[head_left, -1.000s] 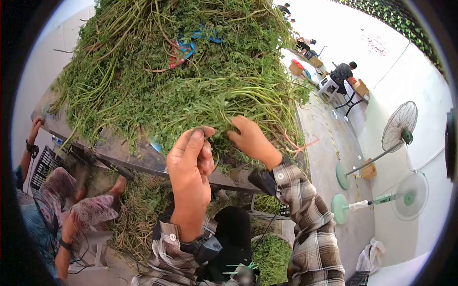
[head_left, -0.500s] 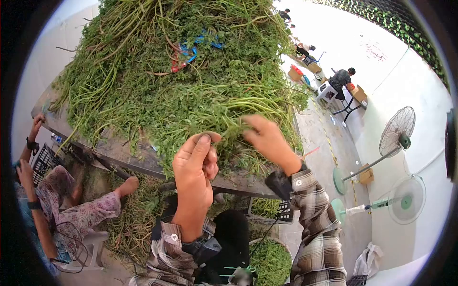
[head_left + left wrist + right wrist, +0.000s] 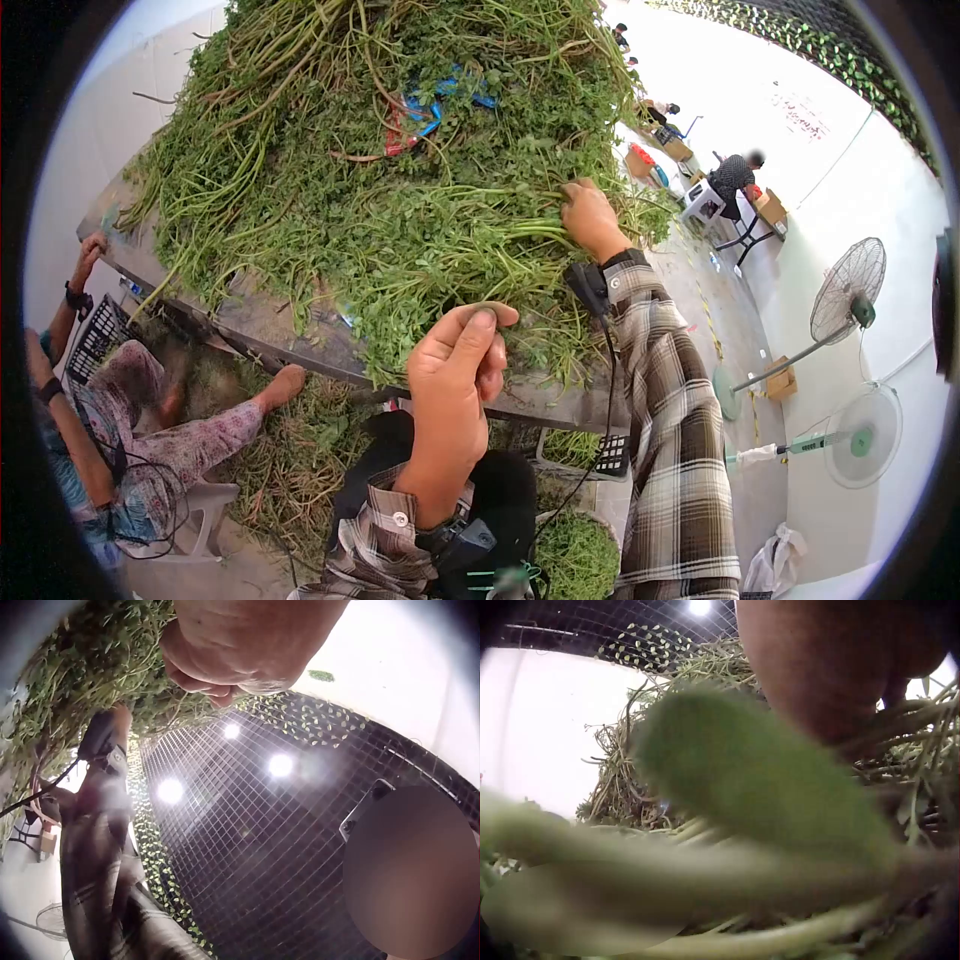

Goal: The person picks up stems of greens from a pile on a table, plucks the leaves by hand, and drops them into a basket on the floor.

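A large heap of leafy green stems (image 3: 400, 230) covers the dark table (image 3: 265, 345). In front of its near edge, my left hand (image 3: 450, 385) is raised, thumb pressed on the bent index finger and the others curled; nothing shows in it. The left wrist view has the same hand (image 3: 247, 641) at the top, fingers folded. My right hand (image 3: 592, 220) is at the heap's right side, fingers bent round the ends of pale green stems (image 3: 535, 230). In the right wrist view that hand (image 3: 832, 667) is over stems, fingertips mostly hidden, a blurred leaf (image 3: 742, 769) close to the lens.
Blue and red plastic (image 3: 430, 118) lies on the heap. Under the table are a black crate (image 3: 612, 455) and a tub of greens (image 3: 578, 555). A seated person (image 3: 150, 440) is at left; fans (image 3: 848, 290) and another person (image 3: 735, 178) are at right.
My right hand has moved up and right, to the stem ends at the heap's right side. The left hand keeps its curled pose, a little further right in view.
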Demonstrator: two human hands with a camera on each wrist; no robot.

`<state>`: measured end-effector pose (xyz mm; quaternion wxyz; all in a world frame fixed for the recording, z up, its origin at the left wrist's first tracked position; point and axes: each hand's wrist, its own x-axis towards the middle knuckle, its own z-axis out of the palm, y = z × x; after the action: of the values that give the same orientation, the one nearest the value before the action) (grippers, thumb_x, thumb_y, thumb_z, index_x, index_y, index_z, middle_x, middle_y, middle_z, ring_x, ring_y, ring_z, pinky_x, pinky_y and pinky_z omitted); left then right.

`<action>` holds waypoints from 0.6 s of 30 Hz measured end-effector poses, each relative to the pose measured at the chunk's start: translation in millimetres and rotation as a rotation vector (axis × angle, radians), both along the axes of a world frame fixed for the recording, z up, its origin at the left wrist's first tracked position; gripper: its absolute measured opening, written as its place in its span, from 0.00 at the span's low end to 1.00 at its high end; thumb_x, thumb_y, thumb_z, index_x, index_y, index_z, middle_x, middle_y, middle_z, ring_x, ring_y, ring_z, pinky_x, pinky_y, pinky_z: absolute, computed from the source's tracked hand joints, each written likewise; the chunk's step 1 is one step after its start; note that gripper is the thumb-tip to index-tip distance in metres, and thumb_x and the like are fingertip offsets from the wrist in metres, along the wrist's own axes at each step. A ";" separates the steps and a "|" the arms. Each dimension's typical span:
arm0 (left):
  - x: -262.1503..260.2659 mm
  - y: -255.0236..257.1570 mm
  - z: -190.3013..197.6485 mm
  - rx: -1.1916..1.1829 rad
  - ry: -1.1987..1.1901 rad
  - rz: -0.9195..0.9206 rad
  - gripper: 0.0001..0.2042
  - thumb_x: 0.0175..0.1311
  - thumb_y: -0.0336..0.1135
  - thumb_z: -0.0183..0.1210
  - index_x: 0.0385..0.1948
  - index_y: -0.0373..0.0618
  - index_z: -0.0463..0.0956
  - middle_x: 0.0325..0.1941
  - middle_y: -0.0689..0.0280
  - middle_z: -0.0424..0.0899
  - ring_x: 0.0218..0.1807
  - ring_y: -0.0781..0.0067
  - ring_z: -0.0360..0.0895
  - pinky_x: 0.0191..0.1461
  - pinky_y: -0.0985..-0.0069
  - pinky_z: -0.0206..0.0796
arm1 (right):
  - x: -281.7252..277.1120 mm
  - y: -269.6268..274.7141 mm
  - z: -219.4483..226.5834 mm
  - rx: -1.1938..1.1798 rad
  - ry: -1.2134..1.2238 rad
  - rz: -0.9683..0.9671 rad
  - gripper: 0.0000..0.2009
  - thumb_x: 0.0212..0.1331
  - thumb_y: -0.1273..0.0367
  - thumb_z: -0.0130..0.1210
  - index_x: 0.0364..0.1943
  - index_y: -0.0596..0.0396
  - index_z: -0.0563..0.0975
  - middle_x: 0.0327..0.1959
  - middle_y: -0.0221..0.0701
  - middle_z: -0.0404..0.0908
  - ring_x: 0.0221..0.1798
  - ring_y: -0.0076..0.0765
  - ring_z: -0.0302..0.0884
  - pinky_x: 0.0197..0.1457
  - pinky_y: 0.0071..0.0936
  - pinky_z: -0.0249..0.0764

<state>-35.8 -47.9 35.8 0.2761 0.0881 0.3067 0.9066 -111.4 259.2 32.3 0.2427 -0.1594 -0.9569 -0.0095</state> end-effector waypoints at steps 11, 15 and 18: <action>-2.0 0.0 -0.7 0.046 0.004 0.020 0.09 0.63 0.35 0.51 0.35 0.38 0.75 0.18 0.75 0.69 0.16 0.90 0.57 0.18 0.89 0.46 | 35.4 -30.6 131.2 0.189 0.414 -0.026 0.13 0.55 0.57 0.50 0.33 0.52 0.77 0.23 0.40 0.77 0.30 0.49 0.75 0.35 0.38 0.69; -3.2 -0.1 0.5 0.056 -0.013 0.045 0.10 0.63 0.35 0.53 0.34 0.38 0.76 0.18 0.75 0.70 0.16 0.90 0.56 0.17 0.90 0.45 | 69.5 -37.3 200.5 -0.071 0.582 0.008 0.14 0.55 0.60 0.51 0.33 0.57 0.78 0.19 0.39 0.76 0.24 0.35 0.76 0.32 0.29 0.69; -5.1 -1.2 -0.4 0.085 0.004 0.054 0.10 0.63 0.35 0.53 0.35 0.38 0.76 0.18 0.75 0.70 0.16 0.90 0.57 0.17 0.89 0.45 | 83.5 -34.9 167.9 -0.021 0.300 0.010 0.14 0.52 0.62 0.52 0.29 0.62 0.77 0.17 0.38 0.75 0.22 0.33 0.73 0.30 0.29 0.67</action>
<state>-40.9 -49.2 35.4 0.2471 0.0933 0.2708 0.9257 -27.9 224.3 200.2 0.3811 -0.1570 -0.9108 0.0256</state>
